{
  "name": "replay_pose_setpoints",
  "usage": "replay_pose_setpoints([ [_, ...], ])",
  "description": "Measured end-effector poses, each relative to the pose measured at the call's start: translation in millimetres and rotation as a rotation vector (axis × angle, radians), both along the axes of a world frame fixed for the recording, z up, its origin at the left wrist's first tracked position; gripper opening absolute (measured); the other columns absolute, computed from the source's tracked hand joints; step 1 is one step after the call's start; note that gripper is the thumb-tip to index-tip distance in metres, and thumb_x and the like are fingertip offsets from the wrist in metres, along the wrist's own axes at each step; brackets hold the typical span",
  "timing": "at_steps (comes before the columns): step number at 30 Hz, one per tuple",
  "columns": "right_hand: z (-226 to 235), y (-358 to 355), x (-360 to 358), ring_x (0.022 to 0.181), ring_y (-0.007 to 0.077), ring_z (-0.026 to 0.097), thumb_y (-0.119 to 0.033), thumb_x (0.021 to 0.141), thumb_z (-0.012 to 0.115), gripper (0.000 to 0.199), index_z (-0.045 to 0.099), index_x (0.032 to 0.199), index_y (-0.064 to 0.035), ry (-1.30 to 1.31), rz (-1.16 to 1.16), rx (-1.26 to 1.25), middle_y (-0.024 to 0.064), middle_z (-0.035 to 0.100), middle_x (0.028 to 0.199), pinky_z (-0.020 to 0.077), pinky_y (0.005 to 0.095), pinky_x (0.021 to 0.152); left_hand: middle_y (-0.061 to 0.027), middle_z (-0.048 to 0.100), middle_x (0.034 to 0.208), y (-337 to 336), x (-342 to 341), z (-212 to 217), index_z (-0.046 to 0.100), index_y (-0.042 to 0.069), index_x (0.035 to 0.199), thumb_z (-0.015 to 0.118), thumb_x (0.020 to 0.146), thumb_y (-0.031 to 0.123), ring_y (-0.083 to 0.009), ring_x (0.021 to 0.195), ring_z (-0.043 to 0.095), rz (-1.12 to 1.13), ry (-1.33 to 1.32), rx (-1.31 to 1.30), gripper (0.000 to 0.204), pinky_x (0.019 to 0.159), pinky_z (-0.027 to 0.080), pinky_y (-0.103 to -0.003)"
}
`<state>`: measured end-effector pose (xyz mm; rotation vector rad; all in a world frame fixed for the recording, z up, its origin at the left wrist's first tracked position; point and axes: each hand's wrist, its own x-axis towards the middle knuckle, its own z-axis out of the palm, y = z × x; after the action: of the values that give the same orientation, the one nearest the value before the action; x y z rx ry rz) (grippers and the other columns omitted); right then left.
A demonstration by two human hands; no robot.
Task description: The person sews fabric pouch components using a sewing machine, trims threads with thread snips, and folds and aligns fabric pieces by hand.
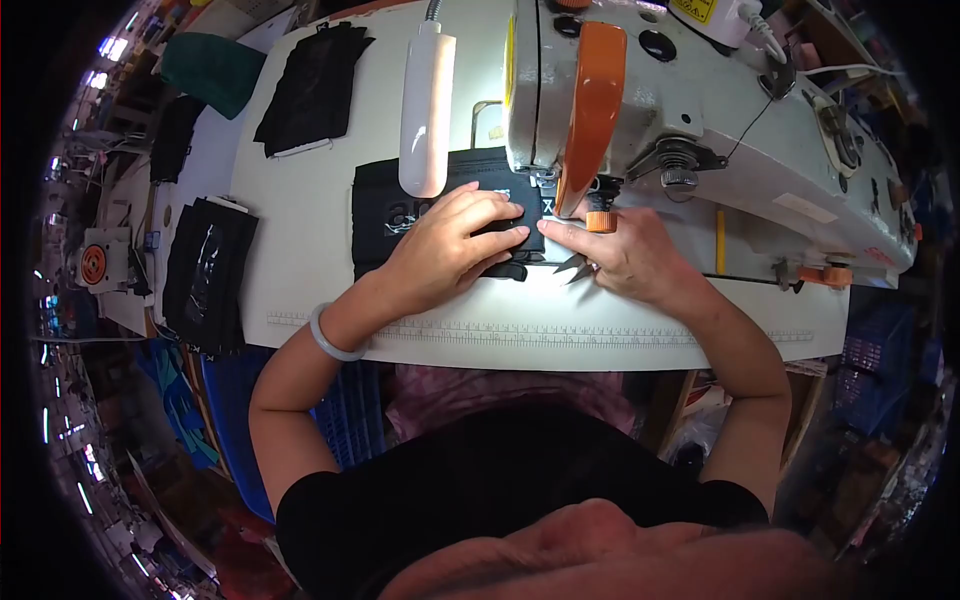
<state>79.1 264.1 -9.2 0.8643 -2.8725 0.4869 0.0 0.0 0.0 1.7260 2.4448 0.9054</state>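
Note:
A black fabric piece (385, 205) with pale print lies on the white sewing table (300, 260), under the head of a grey and orange sewing machine (640, 90). My left hand (455, 240) presses flat on the fabric, fingers spread toward the needle area. My right hand (625, 255) rests beside it on the fabric's right edge, with small metal thread snips (575, 266) poking out from under the palm. A pale bangle (330, 340) is on my left wrist.
A white gooseneck lamp (427, 105) hangs over the fabric. Stacks of black fabric pieces lie at the table's back (315, 90) and on a side surface to the left (205, 275). A ruler strip (540, 330) runs along the front edge. Blue crates stand below.

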Motion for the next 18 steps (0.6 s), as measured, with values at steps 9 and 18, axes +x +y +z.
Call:
replay_pose_setpoints([
  [9, -9.2, 3.2, -0.8, 0.091, 0.0271, 0.07, 0.001, 0.069, 0.072, 0.06, 0.069, 0.126, -0.0181, 0.014, 0.053, -0.096, 0.0092, 0.071, 0.116, 0.0583, 0.0396, 0.077, -0.0083, 0.069, 0.114, 2.2, -7.0, -6.4, 0.074, 0.006, 0.109, 0.071, 0.077, 0.004, -0.0285, 0.116, 0.063, -0.062, 0.087, 0.049, 0.031, 0.104, 0.049, -0.046],
  [18, -6.7, 0.5, -7.6, 0.088, 0.0276, 0.072, -0.001, 0.071, 0.072, 0.066, 0.066, 0.133, -0.0228, -0.052, -0.128, 0.083, 0.011, 0.071, 0.113, 0.0579, 0.0397, 0.077, -0.0077, 0.07, 0.111, 7.0, -43.9, -8.6, 0.076, 0.007, 0.107, 0.074, 0.076, 0.006, -0.0281, 0.113, 0.064, -0.037, 0.127, 0.021, 0.031, 0.099, 0.051, -0.041],
])
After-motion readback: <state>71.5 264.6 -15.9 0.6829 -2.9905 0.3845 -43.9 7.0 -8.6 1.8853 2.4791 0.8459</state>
